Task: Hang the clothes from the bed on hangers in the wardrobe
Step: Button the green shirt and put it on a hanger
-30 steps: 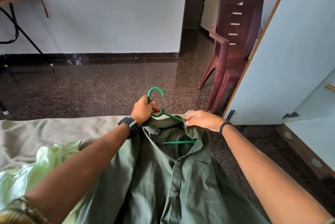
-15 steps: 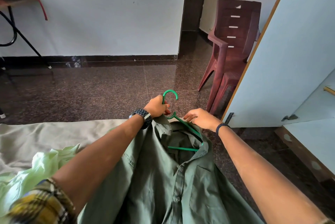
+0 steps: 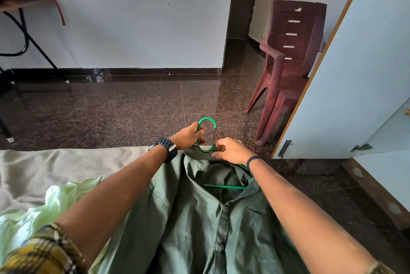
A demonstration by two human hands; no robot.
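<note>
Head view: our left hand (image 3: 187,137) grips the green hanger (image 3: 207,135) hook; right hand (image 3: 230,149) pinches the collar.
Shirt (image 3: 199,218): hanger inside, lying on bed (image 3: 44,169).
Left: carry to wardrobe (image 3: 366,63); pale garment (image 3: 44,207) waits.

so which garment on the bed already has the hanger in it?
The dark olive shirt: green hanger shows inside its collar. The pale green garment beside it has none.

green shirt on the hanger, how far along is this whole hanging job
Done: the green hanger sits inside the olive green shirt, its bar showing through the open collar. In hand: the left hand grips the hook and the right hand pinches the collar. Left: carry the shirt to the wardrobe; the pale green garment on the bed has no hanger.
</note>
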